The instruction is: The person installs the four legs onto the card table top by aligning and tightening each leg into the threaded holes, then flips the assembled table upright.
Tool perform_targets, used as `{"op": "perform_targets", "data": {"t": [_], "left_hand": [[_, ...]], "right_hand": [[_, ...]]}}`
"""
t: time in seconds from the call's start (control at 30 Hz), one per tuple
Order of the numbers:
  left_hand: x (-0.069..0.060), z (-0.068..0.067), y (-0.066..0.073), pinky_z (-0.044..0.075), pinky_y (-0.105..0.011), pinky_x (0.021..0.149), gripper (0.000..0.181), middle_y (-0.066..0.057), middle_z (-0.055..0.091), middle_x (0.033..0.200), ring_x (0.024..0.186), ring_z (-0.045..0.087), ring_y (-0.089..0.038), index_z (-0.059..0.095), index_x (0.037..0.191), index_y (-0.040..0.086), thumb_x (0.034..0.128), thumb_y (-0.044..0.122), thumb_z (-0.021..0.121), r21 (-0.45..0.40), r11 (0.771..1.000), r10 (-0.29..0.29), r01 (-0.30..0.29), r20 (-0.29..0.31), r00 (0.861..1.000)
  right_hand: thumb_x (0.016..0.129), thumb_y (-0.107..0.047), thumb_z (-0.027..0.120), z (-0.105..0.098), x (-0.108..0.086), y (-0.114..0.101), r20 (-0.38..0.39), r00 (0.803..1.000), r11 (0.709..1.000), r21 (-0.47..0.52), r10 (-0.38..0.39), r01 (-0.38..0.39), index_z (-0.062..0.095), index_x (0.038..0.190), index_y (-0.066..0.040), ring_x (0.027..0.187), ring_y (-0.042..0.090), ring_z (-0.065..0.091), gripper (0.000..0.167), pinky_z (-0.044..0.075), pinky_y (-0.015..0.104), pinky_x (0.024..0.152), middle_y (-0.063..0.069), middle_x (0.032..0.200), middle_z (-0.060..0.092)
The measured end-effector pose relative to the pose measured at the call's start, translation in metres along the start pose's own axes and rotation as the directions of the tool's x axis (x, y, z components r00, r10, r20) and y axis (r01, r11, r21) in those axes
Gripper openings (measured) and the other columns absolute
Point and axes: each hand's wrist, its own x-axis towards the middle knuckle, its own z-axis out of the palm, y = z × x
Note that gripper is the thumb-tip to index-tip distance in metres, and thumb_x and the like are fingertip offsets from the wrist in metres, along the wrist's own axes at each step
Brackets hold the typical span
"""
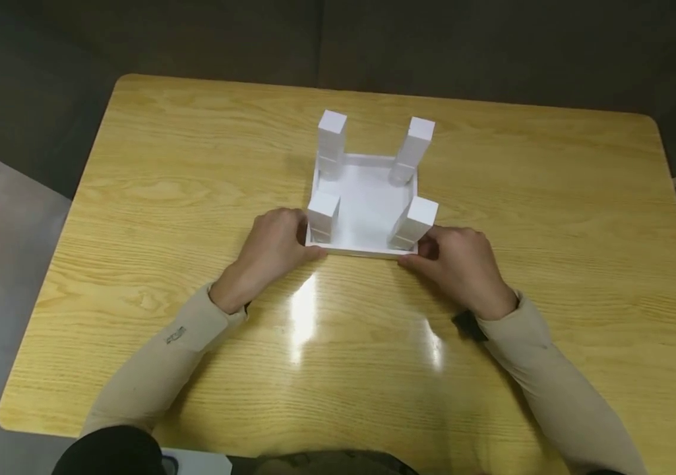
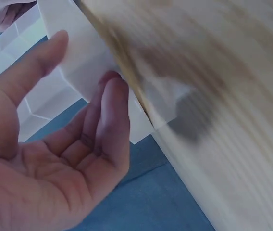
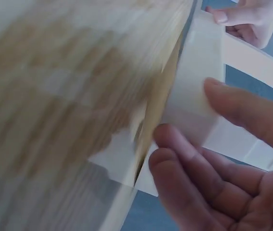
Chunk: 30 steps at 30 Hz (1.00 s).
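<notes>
A small white square piece (image 1: 367,204) with a low rim lies on the wooden table, like a miniature table turned upside down. Square white legs (image 1: 332,135) stand up from its corners, leaning slightly apart in the head view. My left hand (image 1: 275,241) holds the near left corner, thumb on the front rim and curled fingers at the side. At the near right corner, my right hand (image 1: 462,260) grips in the same way. Both wrist views show thumb and fingers about the white rim (image 2: 83,48); the far fingertips are partly hidden in the head view.
The wooden table (image 1: 165,198) has rounded corners and shiny reflections near the front. Dark panels (image 1: 195,39) rise behind its far edge. A pale flat object (image 1: 201,462) shows at the bottom edge, partly cut off.
</notes>
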Motion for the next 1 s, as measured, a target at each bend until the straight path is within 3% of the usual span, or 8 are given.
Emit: {"op": "perform_targets", "data": {"t": [0.27, 0.53, 0.77, 1.0], "left_hand": [[-0.01, -0.007, -0.002, 0.059, -0.04, 0.075, 0.041, -0.008, 0.077, 0.088, 0.08, 0.073, -0.022, 0.08, 0.11, -0.006, 0.0858, 0.022, 0.097, -0.085, 0.996, -0.009, 0.003, -0.079, 0.997], [-0.02, -0.005, -0.004, 0.06, -0.041, 0.077, 0.04, -0.009, 0.078, 0.091, 0.081, 0.074, -0.022, 0.083, 0.109, -0.003, 0.0872, 0.028, 0.096, -0.045, 0.994, 0.089, -0.099, -0.188, 0.978], [-0.025, -0.001, -0.007, 0.064, -0.039, 0.067, 0.04, -0.017, 0.081, 0.1, 0.079, 0.079, -0.024, 0.083, 0.113, -0.004, 0.0894, 0.026, 0.094, -0.045, 0.975, 0.196, -0.217, -0.285, 0.938], [-0.028, -0.005, -0.005, 0.063, -0.039, 0.06, 0.039, -0.02, 0.08, 0.098, 0.075, 0.079, -0.027, 0.081, 0.115, -0.007, 0.0933, 0.024, 0.09, 0.039, 0.938, 0.333, -0.343, -0.363, 0.87]], "right_hand": [[0.087, -0.02, 0.096, 0.0, -0.004, -0.003, -0.085, 0.996, 0.995, 0.095, -0.02, 0.028, 0.079, 0.094, 0.002, 0.069, 0.02, 0.072, 0.028, 0.059, 0.044, 0.067, 0.006, 0.079, 0.076], [0.087, -0.019, 0.096, -0.002, -0.011, -0.006, -0.185, 0.983, 0.99, 0.134, -0.005, 0.03, 0.084, 0.099, 0.0, 0.07, 0.018, 0.076, 0.025, 0.062, 0.041, 0.063, 0.008, 0.086, 0.081], [0.085, -0.014, 0.097, -0.006, -0.017, -0.006, -0.278, 0.959, 0.986, 0.141, -0.048, 0.09, 0.085, 0.095, -0.001, 0.069, 0.016, 0.077, 0.02, 0.055, 0.015, 0.065, 0.007, 0.084, 0.081], [0.084, -0.008, 0.096, -0.013, -0.02, -0.009, -0.361, 0.928, 0.979, 0.139, -0.091, 0.15, 0.086, 0.095, 0.002, 0.069, 0.017, 0.076, 0.019, 0.053, 0.013, 0.063, 0.011, 0.086, 0.081]]}}
